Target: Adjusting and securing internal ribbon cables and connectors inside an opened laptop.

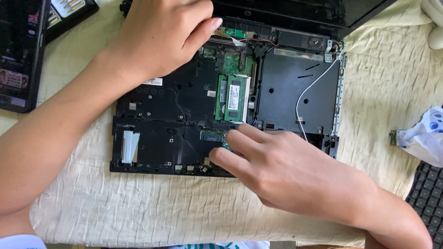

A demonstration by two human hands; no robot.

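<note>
Opened laptop base, black, its inner boards bared, lies on a cream cloth at the middle of the view. The left hand rests on the base's far left corner, fingers curled loosely, thumb stretched toward a small green strip board; whether it grips anything cannot be told. The right hand lies over the base's near edge, fingertips pressed together on a small green card. Upright green memory modules with white rectangular labels sit mid-base. A white wire curves across the base's right bay. Right of the base lie crumpled white paper with blue dots and a black keyboard.
</note>
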